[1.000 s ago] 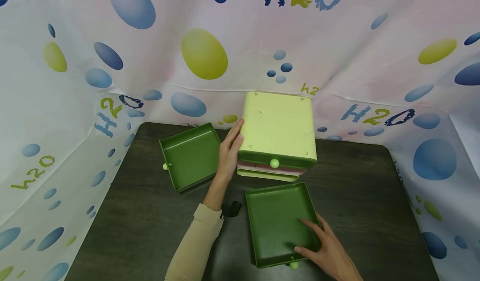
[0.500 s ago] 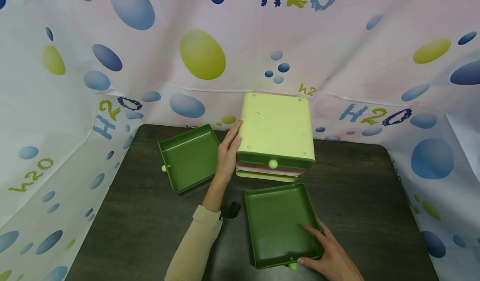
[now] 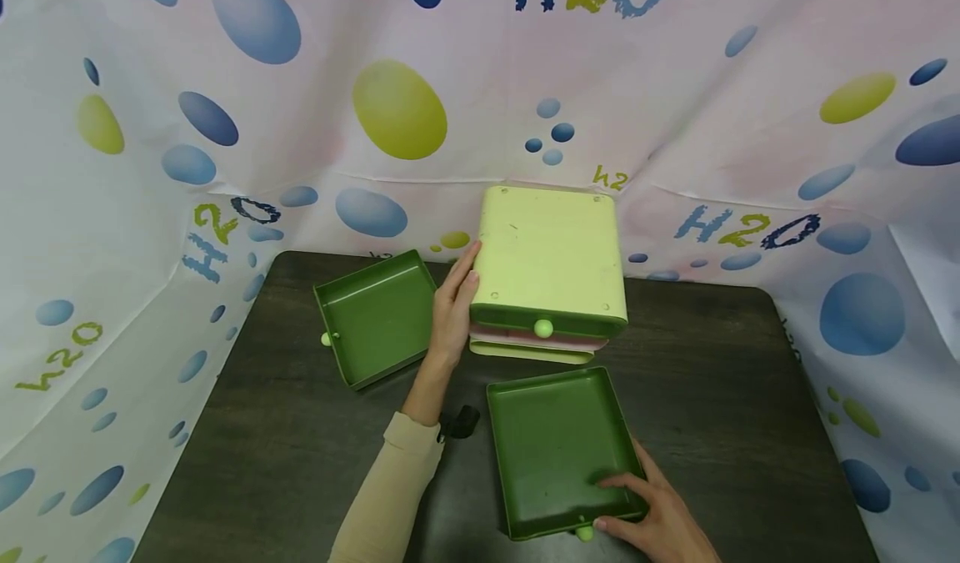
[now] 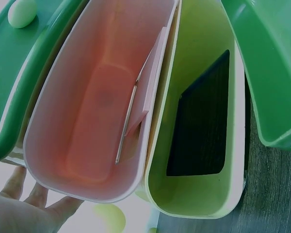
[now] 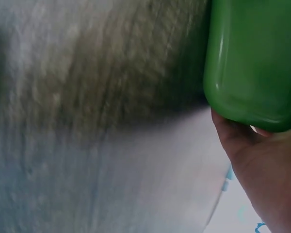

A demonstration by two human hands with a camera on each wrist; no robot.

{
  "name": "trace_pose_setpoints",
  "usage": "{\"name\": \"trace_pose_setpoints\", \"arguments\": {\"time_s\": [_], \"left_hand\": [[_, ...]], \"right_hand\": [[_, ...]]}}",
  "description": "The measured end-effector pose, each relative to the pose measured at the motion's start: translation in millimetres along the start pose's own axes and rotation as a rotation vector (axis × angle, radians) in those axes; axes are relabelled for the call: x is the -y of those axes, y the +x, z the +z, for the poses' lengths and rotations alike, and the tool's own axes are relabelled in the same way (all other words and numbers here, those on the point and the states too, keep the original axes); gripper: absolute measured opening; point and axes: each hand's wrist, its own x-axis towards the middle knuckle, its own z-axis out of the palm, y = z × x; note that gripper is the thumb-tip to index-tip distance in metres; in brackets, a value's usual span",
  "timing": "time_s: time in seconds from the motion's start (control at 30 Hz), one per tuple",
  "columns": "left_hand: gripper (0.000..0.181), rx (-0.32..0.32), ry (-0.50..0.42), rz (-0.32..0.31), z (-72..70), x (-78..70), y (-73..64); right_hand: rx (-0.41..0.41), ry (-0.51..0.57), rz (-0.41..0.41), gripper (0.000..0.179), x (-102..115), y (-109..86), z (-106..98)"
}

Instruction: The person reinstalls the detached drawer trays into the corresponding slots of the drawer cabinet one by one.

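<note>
A small drawer cabinet with a yellow-green top (image 3: 551,254) stands at the back of the table. Its top green drawer front with a round knob (image 3: 543,329) is in place. Below it, the left wrist view shows a hollow pink slot (image 4: 92,131) and a hollow lime-green slot (image 4: 199,194). My left hand (image 3: 450,317) rests along the cabinet's left side, fingers extended. Near me a pulled-out green drawer (image 3: 555,454) lies, knob toward me. My right hand (image 3: 656,509) grips its right front corner, thumb beside the knob and index finger bent over the inside; the other fingers are partly hidden.
Another green drawer (image 3: 378,321) lies left of the cabinet, its knob pointing left. The dark wooden table (image 3: 720,379) is enclosed by a white sheet (image 3: 660,71) printed with blue and yellow-green ovals. A black strap (image 3: 460,422) shows at my left wrist.
My right thumb has shifted toward the front edge by the knob, and the index finger has bent more. The left hand stays on the cabinet. The view has drifted slightly.
</note>
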Motion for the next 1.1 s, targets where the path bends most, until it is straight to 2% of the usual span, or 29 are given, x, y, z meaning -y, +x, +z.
{"name": "trace_pose_setpoints", "arguments": {"time_s": [0.1, 0.3, 0.63, 1.1], "left_hand": [[0.045, -0.001, 0.000, -0.004, -0.2, -0.1, 0.0], [0.045, 0.000, -0.005, 0.006, -0.1, -0.6, 0.2], [0.045, -0.002, -0.003, 0.004, 0.1, -0.3, 0.8], [0.045, 0.007, -0.015, 0.002, 0.3, 0.2, -0.5]], "right_hand": [[-0.039, 0.045, 0.004, 0.026, 0.4, -1.4, 3.0], [-0.112, 0.099, -0.018, 0.032, -1.3, -3.4, 9.2], [-0.206, 0.079, -0.075, 0.036, -2.5, -6.2, 18.5], [-0.251, 0.114, -0.037, 0.040, -1.8, -7.6, 27.9]]}}
